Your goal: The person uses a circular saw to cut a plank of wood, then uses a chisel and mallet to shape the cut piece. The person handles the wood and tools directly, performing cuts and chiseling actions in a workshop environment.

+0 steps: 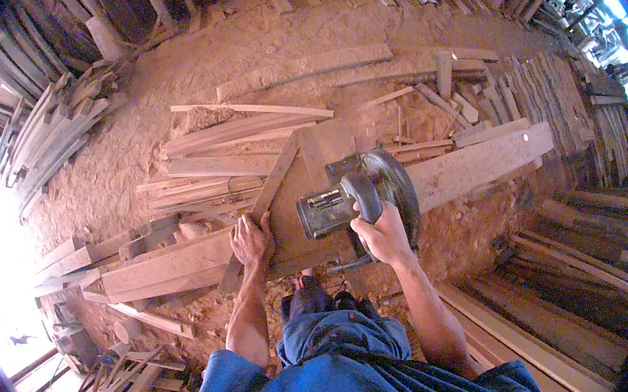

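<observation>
My right hand (385,234) is wrapped around the rear handle of a black circular saw (329,211). The saw sits on a flat wooden board (326,146), its round guard on the right side. My left hand (252,241) grips a narrow wooden strip (279,172), which lies slanted across the board to the left of the saw. Beneath these, a long thick beam extends out to the left (169,270) and to the right (479,162). The saw's body hides its blade and base.
Loose boards (224,138) lie just beyond the beam, with offcuts (465,107) farther right. Sawdust (164,81) covers the ground. Timber is stacked at far left (55,139); more long planks (527,327) lie at near right. A small machine (75,345) stands at near left.
</observation>
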`<state>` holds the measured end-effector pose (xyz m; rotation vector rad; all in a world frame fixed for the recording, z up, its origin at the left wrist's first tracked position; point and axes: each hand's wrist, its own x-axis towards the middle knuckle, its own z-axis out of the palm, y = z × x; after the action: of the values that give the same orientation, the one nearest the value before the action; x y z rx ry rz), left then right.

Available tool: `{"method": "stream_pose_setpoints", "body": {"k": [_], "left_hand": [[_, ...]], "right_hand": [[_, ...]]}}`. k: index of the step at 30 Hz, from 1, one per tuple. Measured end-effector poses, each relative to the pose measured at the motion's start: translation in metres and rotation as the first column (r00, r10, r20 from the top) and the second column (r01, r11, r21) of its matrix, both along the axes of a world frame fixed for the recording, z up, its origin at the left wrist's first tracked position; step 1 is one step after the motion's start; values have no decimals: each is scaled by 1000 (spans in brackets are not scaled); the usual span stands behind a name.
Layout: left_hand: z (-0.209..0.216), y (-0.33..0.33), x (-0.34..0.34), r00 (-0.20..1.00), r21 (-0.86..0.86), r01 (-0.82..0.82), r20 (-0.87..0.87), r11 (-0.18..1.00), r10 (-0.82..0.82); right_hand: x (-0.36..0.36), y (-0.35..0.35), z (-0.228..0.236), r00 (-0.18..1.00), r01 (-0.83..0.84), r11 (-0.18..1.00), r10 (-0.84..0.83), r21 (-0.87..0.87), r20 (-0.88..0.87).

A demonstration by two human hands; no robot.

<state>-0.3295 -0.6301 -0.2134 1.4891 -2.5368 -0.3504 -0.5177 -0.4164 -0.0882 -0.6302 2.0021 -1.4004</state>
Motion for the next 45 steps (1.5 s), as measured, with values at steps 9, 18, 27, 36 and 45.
{"method": "stream_pose_setpoints", "body": {"k": [9,18,27,36,45], "left_hand": [[4,1,-1,1000,20,-4,15,1000,4],[-1,4,1,1000,-68,23,-11,997,-23],[-9,6,8,999,-328,-3,-42,945,-12],[49,60,-7,997,208,-16,-68,978,30],[16,238,-186,916,636,133,-371,760,150]], "right_hand": [[-26,-34,-7,998,-40,998,43,53,-56],[-59,-88,-10,987,81,996,-78,20,-143],[19,95,57,950,312,950,-313,26,11],[103,311,41,767,639,717,-622,279,-158],[199,473,-28,616,787,599,-764,146,-190]]}}
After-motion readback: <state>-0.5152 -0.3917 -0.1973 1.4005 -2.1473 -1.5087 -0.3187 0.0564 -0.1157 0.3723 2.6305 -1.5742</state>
